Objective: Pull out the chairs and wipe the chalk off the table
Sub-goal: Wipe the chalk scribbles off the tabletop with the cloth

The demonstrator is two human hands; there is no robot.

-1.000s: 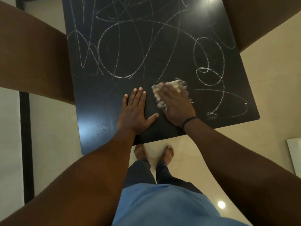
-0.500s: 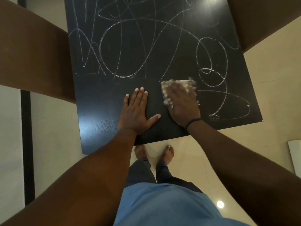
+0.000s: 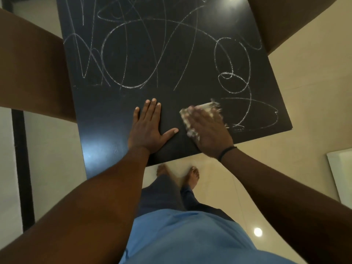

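A black square table [image 3: 106,130] fills the upper middle of the head view, covered with white chalk scribbles [image 3: 234,73] over its far and right parts. My left hand [image 3: 148,128] lies flat on the near, chalk-free part of the top, fingers straight and spread. Just to its right, my right hand [image 3: 207,130] presses a crumpled whitish cloth [image 3: 205,106] flat against the table with straight fingers; the cloth shows only around the fingers. The right hand is blurred.
A brown chair [image 3: 32,73] stands at the table's left side and another brown chair [image 3: 282,18] at the far right corner. Beige tiled floor surrounds the table. My bare feet [image 3: 192,176] stand at its near edge. A white object [image 3: 341,174] lies at the right edge.
My right hand slid the cloth rightward and slightly nearer along the near part of the table. My left hand stayed flat in the same spot.
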